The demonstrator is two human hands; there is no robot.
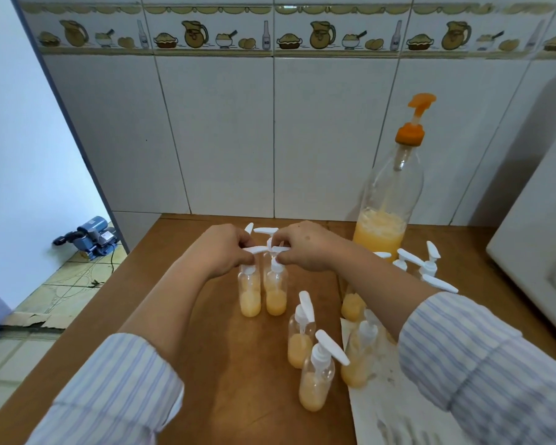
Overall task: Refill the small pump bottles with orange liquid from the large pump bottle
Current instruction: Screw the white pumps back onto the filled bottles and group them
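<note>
Two small pump bottles stand side by side mid-table, each partly filled with orange liquid. The left hand [220, 250] pinches the white pump head of the left bottle [250, 292]; the right hand [305, 247] pinches that of the right bottle [276, 292]. The large pump bottle [389, 200], orange-capped and about a quarter full, stands at the rear right against the tiled wall [225, 133]. Further small bottles cluster near the right forearm on the brown table [206, 332].

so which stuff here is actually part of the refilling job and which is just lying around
In the job:
large pump bottle
small pump bottles
left hand and right hand, each pinching a pump head

Lying about:
water pump on the floor
white appliance
stained paper
</note>
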